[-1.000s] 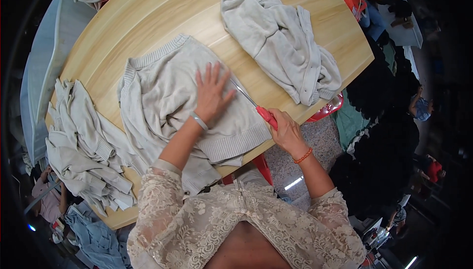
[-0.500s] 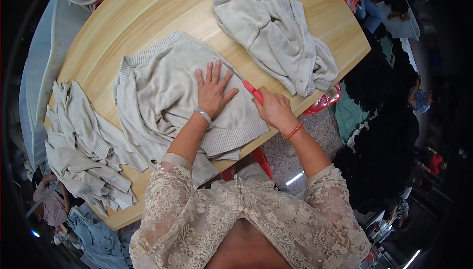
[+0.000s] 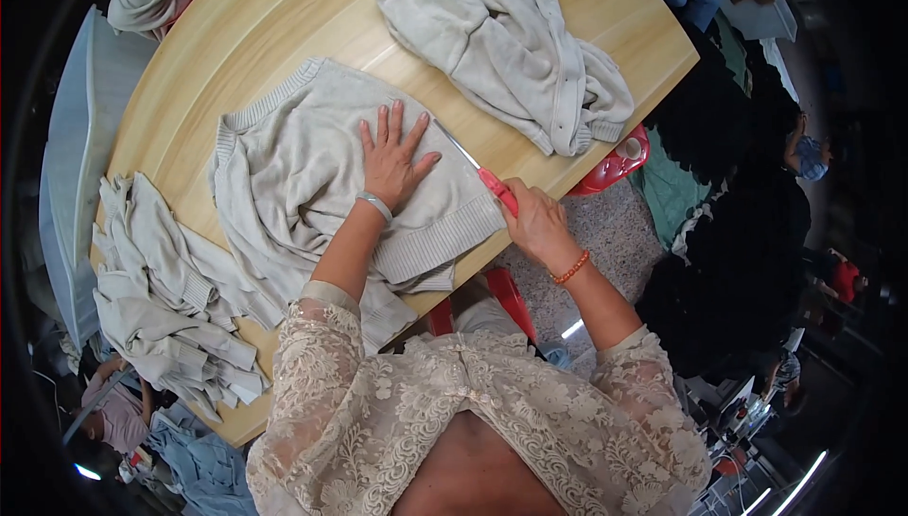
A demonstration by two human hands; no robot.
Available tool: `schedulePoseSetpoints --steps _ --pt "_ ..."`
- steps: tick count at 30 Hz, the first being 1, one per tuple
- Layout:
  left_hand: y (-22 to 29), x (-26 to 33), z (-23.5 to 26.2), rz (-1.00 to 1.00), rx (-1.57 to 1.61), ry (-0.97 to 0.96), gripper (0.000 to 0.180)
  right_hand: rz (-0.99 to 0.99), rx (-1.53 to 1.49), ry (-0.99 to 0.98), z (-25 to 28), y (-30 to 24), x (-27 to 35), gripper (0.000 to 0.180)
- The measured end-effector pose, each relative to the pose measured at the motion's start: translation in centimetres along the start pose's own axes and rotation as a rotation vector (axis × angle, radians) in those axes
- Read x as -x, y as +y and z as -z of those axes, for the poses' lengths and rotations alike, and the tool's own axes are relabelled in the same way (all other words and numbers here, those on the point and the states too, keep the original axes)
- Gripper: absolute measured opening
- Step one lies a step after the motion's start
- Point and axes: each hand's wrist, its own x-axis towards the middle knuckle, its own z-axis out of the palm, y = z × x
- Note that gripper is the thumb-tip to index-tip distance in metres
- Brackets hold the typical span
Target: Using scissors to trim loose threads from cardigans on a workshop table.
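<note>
A pale grey knitted sweater (image 3: 312, 175) lies spread flat on the round wooden surface (image 3: 284, 34), its ribbed hem toward the person and hanging a little over the near edge. The left hand (image 3: 392, 161) rests palm down on the sweater's right half, fingers spread wide and pressing the cloth flat; a thin bracelet sits at its wrist. The right hand (image 3: 534, 223) is just off the sweater's right hem corner, closed around the red handle of a pair of scissors (image 3: 478, 168), whose metal blades run up and to the left along the sweater's right side edge, ending close to the left hand's little finger; whether the blades are open or closed cannot be told. An orange bead bracelet circles the right wrist. Beyond the sweater, toward the far right of the surface, a second pale cardigan with buttons (image 3: 511, 43) lies crumpled, well apart from the sweater. To the left of the sweater a heap of similar pale knitwear (image 3: 161, 298) is piled at the edge of the surface, partly touching the sweater's sleeve. To the right of the sweater, just past the rim of the surface, part of a red plastic stool (image 3: 615, 161) shows above the speckled floor. The person wears a cream lace top with long sleeves.
</note>
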Motion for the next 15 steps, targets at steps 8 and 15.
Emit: schedulePoseSetpoints --steps 8,15 --pt "6.1 4.7 0.0 -0.128 0.109 -0.151 0.063 0.000 -0.004 0.002 1.5 3.7 6.4 0.028" --pt "7.4 5.8 -1.2 -0.149 0.114 -0.201 0.057 -0.108 0.132 -0.180 1.4 3.9 9.6 0.024"
